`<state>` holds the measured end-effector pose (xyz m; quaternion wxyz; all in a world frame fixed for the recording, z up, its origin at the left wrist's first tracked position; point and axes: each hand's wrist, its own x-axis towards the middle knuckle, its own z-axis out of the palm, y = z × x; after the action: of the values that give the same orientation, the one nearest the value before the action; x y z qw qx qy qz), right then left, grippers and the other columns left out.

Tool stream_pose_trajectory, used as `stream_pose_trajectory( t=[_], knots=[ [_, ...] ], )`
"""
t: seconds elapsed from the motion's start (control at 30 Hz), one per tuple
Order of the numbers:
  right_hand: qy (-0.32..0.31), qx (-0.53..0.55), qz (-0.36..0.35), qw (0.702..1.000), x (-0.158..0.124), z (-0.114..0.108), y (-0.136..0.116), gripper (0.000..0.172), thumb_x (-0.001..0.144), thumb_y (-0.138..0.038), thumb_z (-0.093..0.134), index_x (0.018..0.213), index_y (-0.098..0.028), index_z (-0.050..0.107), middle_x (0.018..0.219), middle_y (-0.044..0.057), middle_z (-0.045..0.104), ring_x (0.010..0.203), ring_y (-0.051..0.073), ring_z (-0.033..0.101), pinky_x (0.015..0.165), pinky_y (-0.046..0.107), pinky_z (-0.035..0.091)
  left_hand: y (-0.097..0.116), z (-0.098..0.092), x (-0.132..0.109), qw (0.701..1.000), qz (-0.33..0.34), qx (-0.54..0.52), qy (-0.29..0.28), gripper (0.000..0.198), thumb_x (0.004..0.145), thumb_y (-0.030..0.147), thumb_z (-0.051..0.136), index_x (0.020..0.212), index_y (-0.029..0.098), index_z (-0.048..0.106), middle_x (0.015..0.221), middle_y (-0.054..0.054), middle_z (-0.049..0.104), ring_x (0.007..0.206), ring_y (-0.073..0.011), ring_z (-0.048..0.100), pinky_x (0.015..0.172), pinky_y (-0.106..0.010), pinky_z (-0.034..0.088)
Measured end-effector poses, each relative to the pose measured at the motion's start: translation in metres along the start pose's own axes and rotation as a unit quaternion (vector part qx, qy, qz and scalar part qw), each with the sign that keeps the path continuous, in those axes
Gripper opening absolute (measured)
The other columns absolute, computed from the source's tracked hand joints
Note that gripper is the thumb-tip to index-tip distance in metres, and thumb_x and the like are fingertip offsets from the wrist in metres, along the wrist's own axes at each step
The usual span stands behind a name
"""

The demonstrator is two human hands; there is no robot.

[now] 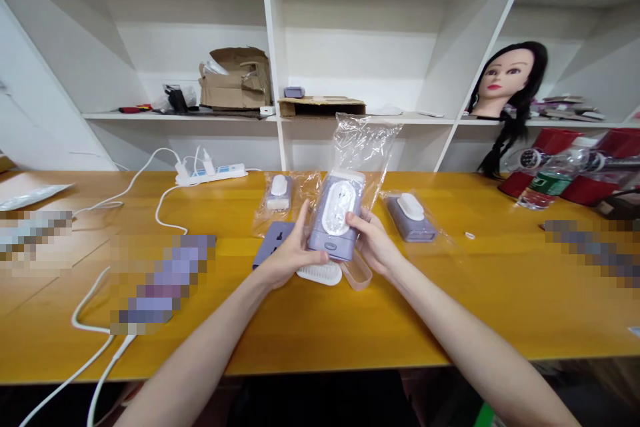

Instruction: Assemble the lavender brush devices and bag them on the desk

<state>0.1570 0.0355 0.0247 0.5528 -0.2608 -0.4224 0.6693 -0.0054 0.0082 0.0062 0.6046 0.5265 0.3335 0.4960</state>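
Above the table, my left hand (pixel 287 255) and my right hand (pixel 376 240) hold a purple box-shaped device (pixel 332 240) with a white oval part on its front. My left thumb presses its lower edge while the fingers lie along its left side. My right thumb rests by the white oval, with the fingers behind. A clear plastic bag (pixel 367 140) rises from the device's top. Below it lie a white bristled brush head (pixel 320 273) and a translucent pinkish piece (pixel 359 275). A flat purple box (pixel 273 243) is partly hidden by my left hand.
Two similar bagged purple devices (pixel 279 202) (pixel 413 230) lie behind left and at right. A white power strip (pixel 215 174) with cables stands back left. A blurred phone (pixel 173 280) is at left. A water bottle (pixel 550 180) stands at right, below a mannequin head (pixel 507 80) on the shelf.
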Motion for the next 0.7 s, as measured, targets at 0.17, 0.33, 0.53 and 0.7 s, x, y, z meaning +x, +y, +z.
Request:
stream_pose_trajectory(
  t=[0.17, 0.33, 0.53, 0.7],
  knots=[
    [-0.014, -0.001, 0.012, 1.0, 0.001, -0.006, -0.004, 0.036, 0.06, -0.029, 0.082, 0.09, -0.016, 0.067, 0.079, 0.001, 0.071, 0.069, 0.013, 0.063, 0.069, 0.026, 0.051, -0.003, -0.009, 0.003, 0.975, 0.097, 0.198, -0.01, 0.119, 0.055, 0.025, 0.083, 0.15, 0.033, 0.012, 0.151, -0.011, 0.035, 0.131, -0.0321, 0.045, 0.101, -0.045, 0.045],
    [-0.088, -0.04, 0.073, 0.993, -0.009, 0.001, 0.01, 0.044, 0.055, -0.022, 0.084, 0.095, -0.019, 0.065, 0.084, 0.001, 0.072, 0.071, 0.015, 0.066, 0.068, 0.03, 0.054, -0.004, -0.016, 0.008, 0.891, 0.201, 0.38, 0.148, 0.108, 0.057, 0.03, 0.082, 0.149, 0.028, 0.025, 0.144, -0.01, 0.047, 0.131, -0.0323, 0.045, 0.106, -0.047, 0.039],
    [-0.194, -0.144, 0.069, 0.968, -0.017, 0.007, 0.032, 0.027, 0.063, -0.012, 0.072, 0.089, -0.018, 0.066, 0.09, 0.004, 0.073, 0.089, 0.02, 0.069, 0.09, 0.039, 0.05, -0.003, -0.021, 0.011, 0.904, 0.196, 0.323, 0.203, 0.063, 0.073, 0.033, 0.069, 0.133, 0.02, 0.053, 0.128, -0.008, 0.063, 0.121, -0.0272, 0.056, 0.102, -0.039, 0.043],
    [-0.223, -0.3, -0.015, 0.927, -0.017, 0.002, 0.03, 0.04, 0.071, -0.005, 0.052, 0.104, -0.022, 0.067, 0.104, 0.003, 0.072, 0.105, 0.021, 0.065, 0.103, 0.045, 0.041, -0.011, -0.011, 0.013, 0.928, 0.202, 0.216, 0.226, 0.043, 0.071, 0.03, 0.069, 0.111, 0.015, 0.067, 0.112, -0.009, 0.071, 0.106, -0.0252, 0.064, 0.095, -0.036, 0.048]
  ],
)
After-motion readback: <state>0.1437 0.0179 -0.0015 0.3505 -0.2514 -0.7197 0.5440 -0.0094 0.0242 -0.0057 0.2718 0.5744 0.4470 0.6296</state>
